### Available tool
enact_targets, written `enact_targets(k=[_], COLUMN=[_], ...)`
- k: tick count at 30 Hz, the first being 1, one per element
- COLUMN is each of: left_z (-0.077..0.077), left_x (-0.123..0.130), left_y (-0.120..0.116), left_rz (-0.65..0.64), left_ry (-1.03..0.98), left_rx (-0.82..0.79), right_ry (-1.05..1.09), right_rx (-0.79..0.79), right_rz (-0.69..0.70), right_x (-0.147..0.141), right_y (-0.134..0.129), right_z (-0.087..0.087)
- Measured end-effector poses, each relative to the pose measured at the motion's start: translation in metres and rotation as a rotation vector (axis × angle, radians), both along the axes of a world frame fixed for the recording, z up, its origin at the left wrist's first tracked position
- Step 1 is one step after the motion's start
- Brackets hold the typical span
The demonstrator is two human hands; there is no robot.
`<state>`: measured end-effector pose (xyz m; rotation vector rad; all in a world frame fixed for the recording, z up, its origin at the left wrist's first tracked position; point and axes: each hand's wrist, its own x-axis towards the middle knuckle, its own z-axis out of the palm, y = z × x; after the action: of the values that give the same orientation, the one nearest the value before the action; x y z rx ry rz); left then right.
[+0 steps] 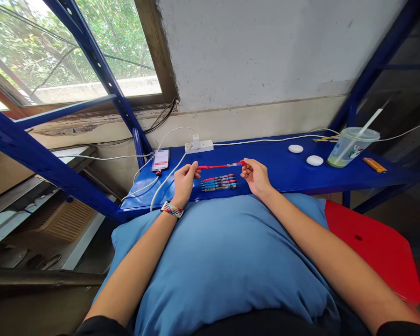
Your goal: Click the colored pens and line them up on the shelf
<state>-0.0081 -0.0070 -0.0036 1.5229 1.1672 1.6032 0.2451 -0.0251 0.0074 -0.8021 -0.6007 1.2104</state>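
Red pen [215, 166], likely light, stiff and slick, is stretched level above the desk [283, 170] just beyond the row of pens [219, 182], where our left fingers [193, 168] and right fingers [248, 167] pinch its ends, seemingly its surest holds.

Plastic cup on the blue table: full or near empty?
Near empty. The clear plastic cup shows only a shallow layer of green liquid at its bottom, with see-through wall above it.

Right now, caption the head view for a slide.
Left hand and right hand hold a red pen above a blue table, near lined-up pens.
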Motion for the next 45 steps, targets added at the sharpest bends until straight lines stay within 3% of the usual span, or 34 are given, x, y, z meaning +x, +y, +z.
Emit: enact_targets(k=[7,12,14,19,25,31,35,39,45], left_z=[0.002,0.008,0.011,0.011,0.006,0.006,0.008,0.010,0.007], left_x=[0.001,0.006,0.007,0.011,0.014,0.011,0.010,0.011,0.011], left_y=[-0.002,-0.011,-0.015,-0.018,-0.016,-0.015,-0.015,-0.017,-0.015], left_rz=[0.000,-0.095,-0.139,-0.182,-0.337,-0.271,-0.240,-0.241,-0.216], left_ry=[-0.002,0.101,0.156,0.145,0.054,0.120,0.156,0.155,0.124], left_rx=[0.015,0.025,0.020,0.026,0.003,0.131,0.072,0.155,0.069], right_ry=[-0.004,-0.122,-0.140,-0.130,-0.117,-0.122,-0.124,-0.123,-0.120], right_rx=[0.000,0.037,0.042,0.048,0.042,0.040,0.047,0.036,0.037], right_rz=[-0.002,0.284,0.330,0.292,0.255,0.257,0.261,0.248,0.256], right_x=[0.000,-0.004,-0.005,-0.005,-0.007,-0.008,-0.009,-0.009,-0.009], right_y=[-0.001,-0.006,-0.007,-0.006,-0.006,-0.007,-0.007,-0.008,-0.009], right_z=[0.002,0.001,0.001,0.001,-0.001,0.000,0.001,0.002,0.003])
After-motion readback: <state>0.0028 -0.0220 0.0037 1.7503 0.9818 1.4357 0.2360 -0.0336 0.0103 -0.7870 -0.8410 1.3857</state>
